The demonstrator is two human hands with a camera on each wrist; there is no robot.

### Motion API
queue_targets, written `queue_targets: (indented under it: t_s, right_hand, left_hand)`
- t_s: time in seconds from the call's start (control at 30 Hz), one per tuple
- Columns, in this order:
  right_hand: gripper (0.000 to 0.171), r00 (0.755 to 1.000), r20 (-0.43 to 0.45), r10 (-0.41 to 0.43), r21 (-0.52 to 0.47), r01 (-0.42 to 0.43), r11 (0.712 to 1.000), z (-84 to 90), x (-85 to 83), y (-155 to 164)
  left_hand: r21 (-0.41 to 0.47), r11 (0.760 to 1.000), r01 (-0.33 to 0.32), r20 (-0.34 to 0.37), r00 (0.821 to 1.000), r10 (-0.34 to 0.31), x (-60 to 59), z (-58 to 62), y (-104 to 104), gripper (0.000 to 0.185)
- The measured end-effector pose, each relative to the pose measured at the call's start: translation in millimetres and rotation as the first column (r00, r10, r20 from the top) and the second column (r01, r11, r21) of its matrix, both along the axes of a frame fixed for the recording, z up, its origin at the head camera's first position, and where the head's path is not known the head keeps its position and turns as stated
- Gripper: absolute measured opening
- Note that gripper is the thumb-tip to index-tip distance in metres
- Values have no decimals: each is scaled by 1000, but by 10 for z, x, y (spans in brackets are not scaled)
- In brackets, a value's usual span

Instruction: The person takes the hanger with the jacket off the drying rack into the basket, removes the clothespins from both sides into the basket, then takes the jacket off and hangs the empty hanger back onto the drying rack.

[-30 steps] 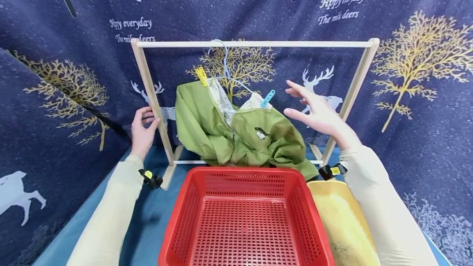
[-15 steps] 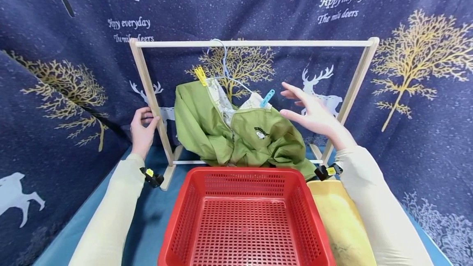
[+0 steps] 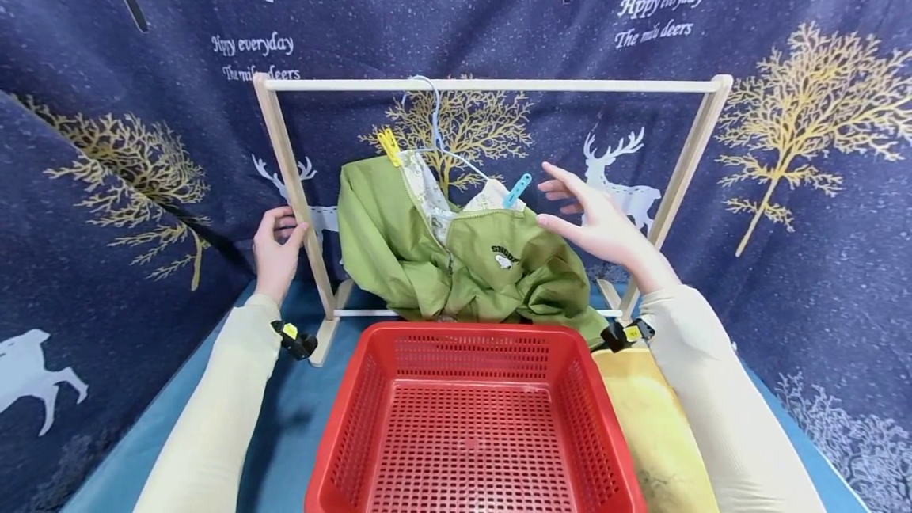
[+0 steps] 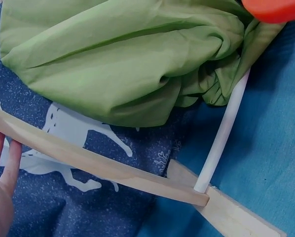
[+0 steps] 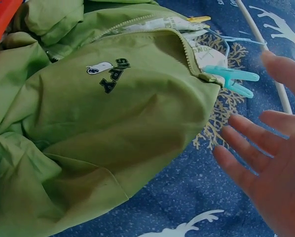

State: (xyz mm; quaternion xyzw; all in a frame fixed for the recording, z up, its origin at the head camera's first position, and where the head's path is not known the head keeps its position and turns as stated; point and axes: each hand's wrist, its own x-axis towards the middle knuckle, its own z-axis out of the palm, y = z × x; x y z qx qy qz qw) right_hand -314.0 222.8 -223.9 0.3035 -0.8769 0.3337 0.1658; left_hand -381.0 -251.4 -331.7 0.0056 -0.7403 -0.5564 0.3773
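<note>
Reading "SNOOPY", green jacket (image 3: 470,260) hangs beside right hand (image 3: 606,224).

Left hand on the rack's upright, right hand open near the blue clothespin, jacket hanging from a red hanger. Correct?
Not quite: the hanger is light blue, not red, as the head view shows. The rest holds: left hand grips the rack's upright, right hand is open near the blue clothespin, with the green jacket hanging.

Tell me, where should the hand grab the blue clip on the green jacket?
Pinch the blue clip by its two free tails, which stick up and away from the green jacket. Come from the right, where the open right hand hovers close.
</note>
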Motion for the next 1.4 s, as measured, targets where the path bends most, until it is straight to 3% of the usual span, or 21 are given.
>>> queue_targets:
  t_s: [0.2, 0.5, 1.4]
  right_hand:
    - [63, 1000, -1, -1, 6, 1, 1000, -35, -4, -1]
    - [63, 1000, -4, 0, 5, 0, 1000, -84, -22, -3]
    - [52, 1000, 16, -22, 32, 21, 999, -164, -25, -81]
  left_hand:
    - [9, 1000, 17, 6, 1000, -17, 10, 10, 10, 34]
    - [29, 998, 56, -32, 998, -55, 6, -20, 9, 33]
    - [18, 1000, 17, -25, 1000, -16, -5, -43, 2, 33]
